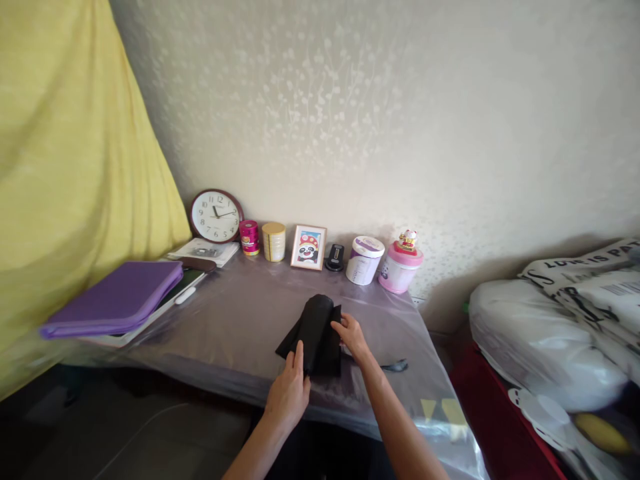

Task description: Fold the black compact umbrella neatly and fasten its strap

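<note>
A black roll of cloth-like material (317,327) lies near the front of the table, with loose flat flaps spread out on both sides. My left hand (289,393) grips its lower near end, the index finger stretched along the side. At the right flap, my right hand (351,335) pinches the edge between thumb and fingers. Whether anything is wrapped inside the roll, I cannot tell. A dark glossy thing with a broad end (396,365) lies just right of my right wrist, which partly hides it.
Along the wall stand a clock (217,215), a pink can (249,238), a yellow-lidded canister (274,241), a panda picture frame (309,247), a small black device (335,257), a white tub (365,261) and a pink-lidded tub (400,269). A purple folder (115,299) lies left.
</note>
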Available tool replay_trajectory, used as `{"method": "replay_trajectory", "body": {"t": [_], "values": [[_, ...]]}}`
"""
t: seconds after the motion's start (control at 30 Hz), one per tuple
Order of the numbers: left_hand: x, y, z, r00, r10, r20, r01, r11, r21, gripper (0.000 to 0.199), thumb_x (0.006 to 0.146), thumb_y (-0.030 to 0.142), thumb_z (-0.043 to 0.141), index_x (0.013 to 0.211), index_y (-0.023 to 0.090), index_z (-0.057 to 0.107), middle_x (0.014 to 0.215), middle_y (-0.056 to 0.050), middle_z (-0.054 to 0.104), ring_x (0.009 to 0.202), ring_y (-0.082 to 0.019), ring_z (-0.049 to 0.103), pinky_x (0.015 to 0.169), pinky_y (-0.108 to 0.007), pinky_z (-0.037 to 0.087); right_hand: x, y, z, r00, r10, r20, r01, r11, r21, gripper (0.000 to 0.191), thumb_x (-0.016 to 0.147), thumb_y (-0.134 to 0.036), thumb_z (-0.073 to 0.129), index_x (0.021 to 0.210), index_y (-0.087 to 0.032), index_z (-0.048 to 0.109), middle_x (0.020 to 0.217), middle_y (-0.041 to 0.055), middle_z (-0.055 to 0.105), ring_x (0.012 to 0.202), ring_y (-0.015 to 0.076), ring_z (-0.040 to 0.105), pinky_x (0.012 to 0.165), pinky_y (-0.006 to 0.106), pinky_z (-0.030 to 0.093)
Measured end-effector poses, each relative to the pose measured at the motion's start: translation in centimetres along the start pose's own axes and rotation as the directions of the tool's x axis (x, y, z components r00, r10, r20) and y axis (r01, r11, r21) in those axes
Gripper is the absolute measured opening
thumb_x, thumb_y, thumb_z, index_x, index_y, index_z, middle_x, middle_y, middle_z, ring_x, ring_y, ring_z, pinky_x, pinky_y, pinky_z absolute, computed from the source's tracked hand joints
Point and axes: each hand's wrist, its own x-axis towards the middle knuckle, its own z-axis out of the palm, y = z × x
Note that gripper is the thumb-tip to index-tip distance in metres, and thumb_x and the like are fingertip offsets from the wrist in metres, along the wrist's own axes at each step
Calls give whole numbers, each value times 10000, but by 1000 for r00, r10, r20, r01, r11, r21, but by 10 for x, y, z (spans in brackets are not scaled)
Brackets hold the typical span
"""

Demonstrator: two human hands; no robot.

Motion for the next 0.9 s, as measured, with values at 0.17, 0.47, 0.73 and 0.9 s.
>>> {"method": "replay_trajectory", "body": {"t": [0.17, 0.47, 0.73, 0.9], "values": [[1, 0, 1, 1000, 1, 11, -1, 1000, -5, 650, 845, 184, 367, 1411, 162, 49, 1380, -179, 320, 951, -192, 593, 747, -258, 422, 1, -10, 10, 1000, -24, 12, 24, 1000, 19, 367, 702, -246, 586, 1054, -153, 539, 601, -54, 510, 505, 90, 520, 395, 177, 469], [3, -1, 0, 1000, 12, 20, -12, 1000, 9, 646, 847, 173, 348, 1410, 148, 32, 1376, -188, 321, 950, -193, 596, 733, -249, 431, 7, -15, 31, 999, -43, 17, 43, 999, 13, 408, 727, -221, 565, 1116, -121, 497, 630, -56, 466, 499, 73, 499, 403, 183, 492], [4, -4, -5, 999, 41, 14, -41, 999, 16, 621, 849, 191, 343, 1404, 104, 79, 1329, -195, 377, 921, -202, 601, 714, -261, 442, 10, -18, 48, 993, -115, -3, 113, 982, -153, 437, 732, -210, 555, 1150, -95, 496, 665, -30, 519, 505, 97, 522, 447, 215, 475], [5, -6, -4, 999, 48, 9, -49, 998, 28, 613, 857, 214, 338, 1400, 89, 83, 1322, -202, 386, 921, -207, 603, 717, -264, 445, 6, -27, 53, 982, -185, -27, 169, 938, -304, 391, 718, -182, 588, 1098, -90, 562, 668, 12, 590, 667, 163, 583, 646, 262, 456]]}}
